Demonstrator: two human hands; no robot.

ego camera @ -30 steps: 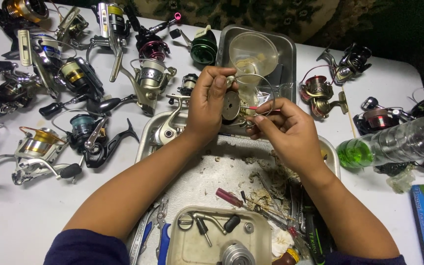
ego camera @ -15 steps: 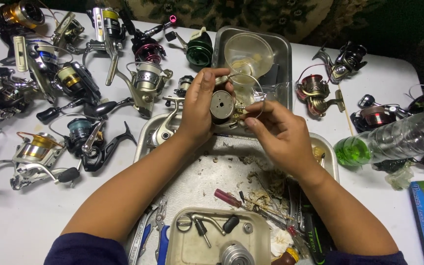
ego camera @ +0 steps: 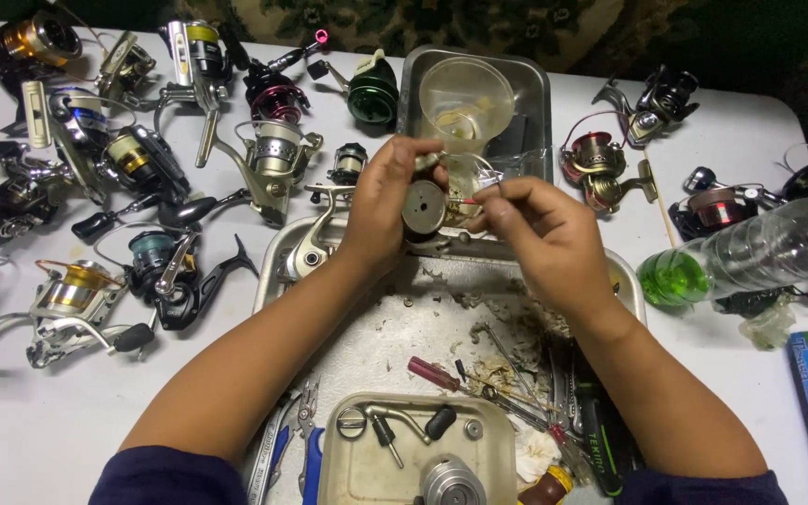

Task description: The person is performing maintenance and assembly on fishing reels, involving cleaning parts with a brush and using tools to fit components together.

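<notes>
since the earlier view the round dark reel part (ego camera: 425, 208) had turned its flat face toward the camera, and both hands sat a little higher over the tray. at far left, fishing reels (ego camera: 95, 178) lay scattered on the white table (ego camera: 11, 440), some cut off by the frame edge. the left hand (ego camera: 381, 210) was closed around the reel part, holding it above the large metal tray (ego camera: 282, 252); its fingertips hid the part's upper rim. the right hand (ego camera: 540, 238) pinched a thin red-tipped tool (ego camera: 468, 200) against the part; the tool's tip was too small to make out. behind them a clear plastic cup (ego camera: 465, 98) stood in a smaller metal tray (ego camera: 535, 103). at right lay a clear bottle with a green base (ego camera: 741, 257), partly cut off.
</notes>
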